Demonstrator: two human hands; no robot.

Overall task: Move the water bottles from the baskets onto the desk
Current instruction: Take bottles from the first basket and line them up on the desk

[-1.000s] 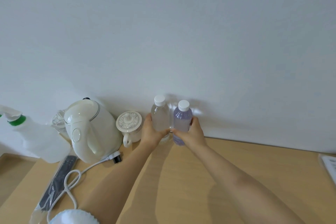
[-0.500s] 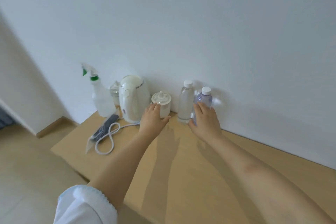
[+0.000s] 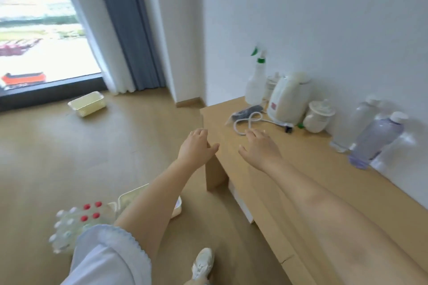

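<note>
- With 2 bottles already standing on the desk (image 3: 266, 169) against the wall: a clear bottle (image 3: 357, 122) and, just beside it, a purple bottle (image 3: 376, 139), both upright with white caps.
- Left hand (image 3: 195, 146) out past the desk's end, over the floor, fingers straight and loosely spread, holding nothing.
- Right hand (image 3: 260, 147) above the desk top, fingers likewise relaxed and spread, holding nothing, well apart from both bottles.
- Down on the floor by the left sleeve, a basket of bottles (image 3: 76, 222) showing a cluster of white caps and 4 red ones, packed close and standing cap-up; count of white caps blurred, so not given.
- Next to it a white basket (image 3: 178, 208), mostly hidden behind the left arm; contents not visible.
- Far off by the window, a third basket (image 3: 88, 103), pale yellow, seemingly with no bottles in it.
- Probably full, so fairly heavy for the size; thin clear plastic, likely to dent under a hard squeeze and a little slick.
- Best taken round the middle of the body once lifted free; in the tight pack, by the neck just under the cap, where the plastic is stiffest.
- Not fragile, yet tall and narrow, so apt to tip if set down crooked or knocked against a neighbour.
- Also on the desk: a kettle (image 3: 289, 99) with cord, a lidded cup (image 3: 318, 115) and a spray bottle (image 3: 256, 83).
</note>
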